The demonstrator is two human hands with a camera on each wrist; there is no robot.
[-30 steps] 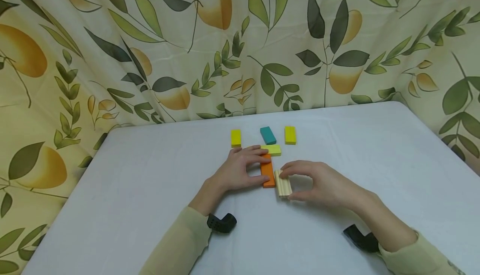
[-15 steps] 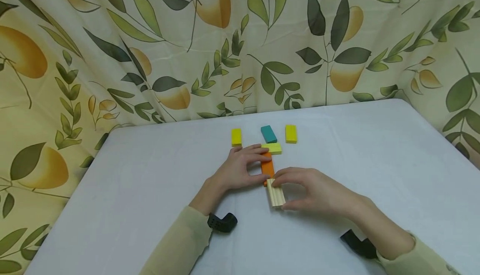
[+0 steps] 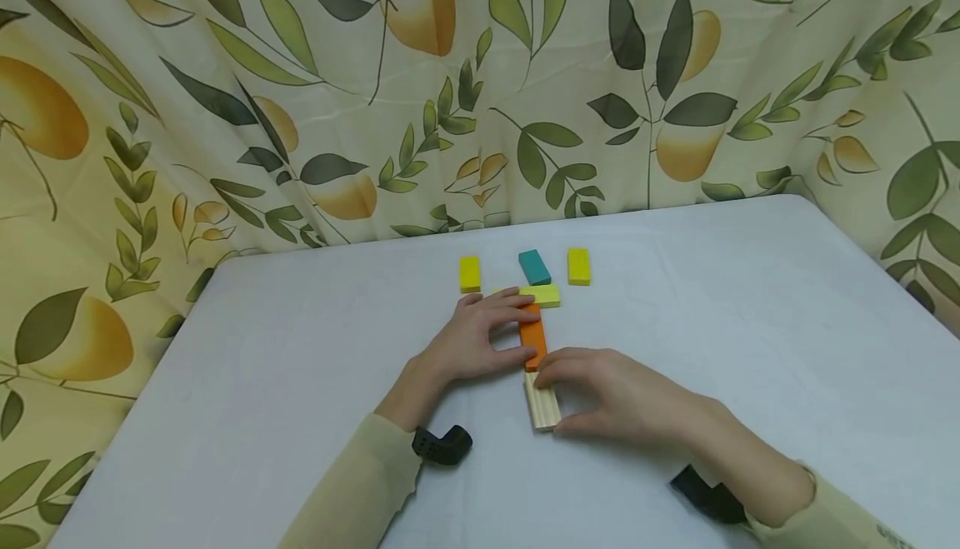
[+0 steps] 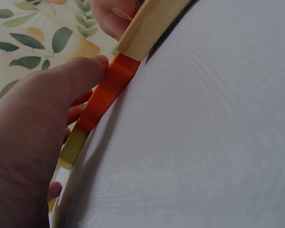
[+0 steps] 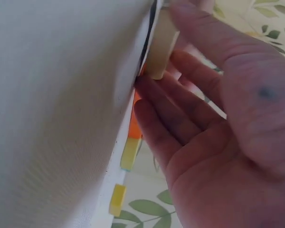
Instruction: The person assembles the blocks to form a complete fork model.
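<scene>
An orange wooden block (image 3: 533, 341) lies lengthwise on the white cloth, its far end meeting a lime-yellow block (image 3: 546, 295) set crosswise. My left hand (image 3: 487, 336) rests beside them with relaxed fingers: the thumb touches the orange block's near end, the forefinger its far end, and other fingertips reach the lime block, partly covering it. My right hand (image 3: 626, 395) pinches a plain, grooved wooden block (image 3: 542, 403) between thumb and fingers at its two ends. In the left wrist view, this plain block (image 4: 149, 28) meets the near end of the orange block (image 4: 109, 90).
Behind the hands lie a yellow block (image 3: 469, 274), a tilted teal block (image 3: 535, 267) and another yellow block (image 3: 579, 267), apart from one another. The white-covered table (image 3: 300, 349) ends at a leaf-and-fruit patterned curtain (image 3: 420, 141). Each wrist carries a black band.
My right hand has brought the plain block from the orange block's right side toward me and left, to its near end. The left hand stays on the orange block.
</scene>
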